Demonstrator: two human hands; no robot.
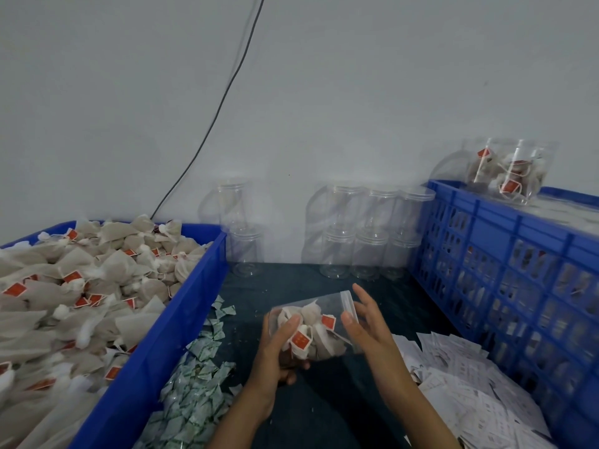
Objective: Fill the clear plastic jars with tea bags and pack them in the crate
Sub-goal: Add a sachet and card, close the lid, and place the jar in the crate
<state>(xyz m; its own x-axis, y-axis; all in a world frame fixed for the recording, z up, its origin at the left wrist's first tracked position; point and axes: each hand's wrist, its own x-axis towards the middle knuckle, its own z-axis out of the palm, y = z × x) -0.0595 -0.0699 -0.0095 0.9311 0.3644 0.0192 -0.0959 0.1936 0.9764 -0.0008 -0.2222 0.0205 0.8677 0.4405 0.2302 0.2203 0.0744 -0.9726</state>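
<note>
Filled jar point(316, 325) gripped by left hand point(278, 348), lid end touched by loose-fingered right hand point(363, 319); crate point(505, 254) partly packed, empty jars point(366, 231) left.

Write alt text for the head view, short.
Two hands hold a clear jar of tea bags tilted over a dark table: left hand grips its base, right hand touches the lid end. Blue bin of tea bags left, blue crate right.

2 hands point(282, 348), 2 filled jars point(316, 328), approx. 8 empty jars point(338, 228), 2 blue crates point(505, 254).
</note>
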